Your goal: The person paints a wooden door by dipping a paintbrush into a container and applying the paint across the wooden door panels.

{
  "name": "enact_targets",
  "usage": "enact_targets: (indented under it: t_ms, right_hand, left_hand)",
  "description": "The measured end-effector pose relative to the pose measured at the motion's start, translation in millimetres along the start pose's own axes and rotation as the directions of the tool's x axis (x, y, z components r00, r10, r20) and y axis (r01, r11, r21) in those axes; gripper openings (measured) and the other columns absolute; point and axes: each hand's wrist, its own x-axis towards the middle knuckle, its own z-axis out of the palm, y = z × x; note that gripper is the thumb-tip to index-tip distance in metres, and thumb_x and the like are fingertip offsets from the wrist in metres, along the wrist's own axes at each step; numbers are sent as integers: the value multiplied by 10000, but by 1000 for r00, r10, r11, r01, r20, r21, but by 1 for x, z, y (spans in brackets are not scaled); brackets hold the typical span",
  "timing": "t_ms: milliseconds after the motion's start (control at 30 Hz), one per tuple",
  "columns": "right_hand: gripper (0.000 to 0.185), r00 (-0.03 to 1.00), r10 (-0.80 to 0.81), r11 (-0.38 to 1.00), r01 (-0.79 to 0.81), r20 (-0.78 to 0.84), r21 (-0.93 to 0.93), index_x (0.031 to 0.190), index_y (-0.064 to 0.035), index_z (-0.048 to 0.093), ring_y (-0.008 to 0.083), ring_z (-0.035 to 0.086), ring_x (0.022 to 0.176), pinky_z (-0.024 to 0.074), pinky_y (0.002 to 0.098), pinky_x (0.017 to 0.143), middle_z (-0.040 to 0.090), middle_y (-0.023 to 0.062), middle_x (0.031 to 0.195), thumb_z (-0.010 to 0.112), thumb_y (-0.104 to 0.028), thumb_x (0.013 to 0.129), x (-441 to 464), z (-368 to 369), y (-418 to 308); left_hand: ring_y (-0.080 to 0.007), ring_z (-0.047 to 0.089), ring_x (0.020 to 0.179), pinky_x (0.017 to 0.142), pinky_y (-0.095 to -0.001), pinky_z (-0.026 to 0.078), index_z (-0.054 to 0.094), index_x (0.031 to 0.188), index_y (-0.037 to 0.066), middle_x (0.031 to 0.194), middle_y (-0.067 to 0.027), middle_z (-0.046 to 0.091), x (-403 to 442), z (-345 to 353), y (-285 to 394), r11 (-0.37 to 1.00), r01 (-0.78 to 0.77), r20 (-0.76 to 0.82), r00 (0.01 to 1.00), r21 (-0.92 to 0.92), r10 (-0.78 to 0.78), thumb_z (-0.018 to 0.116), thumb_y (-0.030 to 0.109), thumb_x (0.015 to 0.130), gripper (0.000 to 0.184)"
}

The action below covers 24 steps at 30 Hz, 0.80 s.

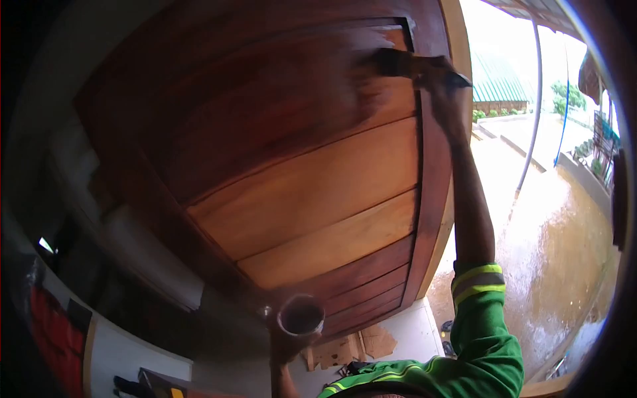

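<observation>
Head view: my right hand [439, 78] clasps brush [394, 63], blurred, at upper part of door [325, 189]; left hand [288, 346] grasps cup [321, 326], low before door. Brush likely light, bristles soft: hold handle. Cup likely light, spillable: grip wall, upright.

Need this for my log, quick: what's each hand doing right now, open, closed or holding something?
Left hand: closed around a cup-like container.
Right hand: closed around a dark brush.
</observation>
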Motion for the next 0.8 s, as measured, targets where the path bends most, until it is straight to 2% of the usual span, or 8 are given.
enact_targets:
  t_ms: [67, 167, 200, 300, 433, 633, 700, 800]
  right_hand:
    - [295, 999, 6, 998, -9, -37, -65, 1138, -5, 648, 124, 645, 754, 508, 258, 717, 684, 47, 873, 597, -264, 1006, -1, -4, -39]
    - [222, 996, -91, 914, 89, -14, 395, 1046, -8, 655, 134, 636, 739, 512, 320, 646, 687, 79, 913, 609, -219, 994, -3, 87, -92]
    - [195, 990, -105, 994, 104, 95, 23, 1041, -41, 656, 121, 628, 753, 511, 325, 640, 680, 77, 909, 612, -226, 995, -2, 112, -101]
    - [158, 969, -66, 891, -50, 236, 452, 979, -52, 657, 226, 584, 618, 509, 374, 616, 639, 110, 750, 707, -193, 929, -13, 216, -169]
    - [160, 947, -201, 887, 69, 249, 456, 999, -60, 664, 260, 692, 741, 559, 399, 696, 688, 179, 824, 694, -195, 919, -16, 289, -175]
    - [330, 975, 48, 993, -24, 218, -112, 1142, -33, 673, 204, 682, 737, 550, 356, 640, 715, 137, 842, 662, -294, 942, 27, 126, -75]
    - [302, 990, -110, 964, 83, 93, 251, 1155, -4, 663, 150, 677, 771, 538, 291, 715, 699, 84, 835, 617, -237, 969, 41, 54, -3]
    - [320, 982, -103, 994, 96, 160, 54, 1218, -3, 625, 139, 642, 806, 517, 288, 726, 672, 61, 910, 590, -217, 982, 58, -37, 18]
  left_hand:
    - [-188, 618, 1155, 1053, -376, 469, 582, 1286, 62, 1256, -65, 644, 2, 2, 19, 985, 102, 22, 995, -142, -100, 930, 152, 651, 731]
    - [-187, 650, 1087, 1003, -361, 502, 633, 1217, 57, 1180, -59, 678, 11, -6, 30, 998, -7, -54, 999, -64, 3, 939, 172, 619, 682]
    - [-187, 656, 1070, 989, -358, 509, 641, 1205, 54, 1165, -61, 684, 6, 3, 30, 991, 10, -71, 997, -137, -20, 937, 173, 616, 669]
    - [-186, 670, 1034, 960, -351, 524, 660, 1177, 48, 1131, -65, 698, 15, 8, 32, 963, -6, -99, 995, -269, -21, 931, 174, 613, 638]
    - [-182, 673, 1024, 955, -352, 527, 670, 1162, 45, 1113, -65, 704, 18, 14, 43, 961, -10, -113, 993, -277, -22, 923, 172, 620, 612]
    - [-175, 674, 1018, 955, -356, 529, 677, 1149, 38, 1095, -70, 712, 12, 13, 40, 987, -45, -130, 991, -154, 25, 915, 172, 628, 588]
    - [-173, 674, 1015, 954, -358, 531, 675, 1150, 35, 1089, -71, 713, 8, 10, 34, 988, -12, -135, 991, -151, -9, 913, 172, 629, 589]
    - [-187, 656, 1054, 980, -379, 485, 624, 1210, 45, 1122, -67, 697, -3, 4, 31, 982, 101, -91, 989, -158, -116, 927, 200, 617, 683]
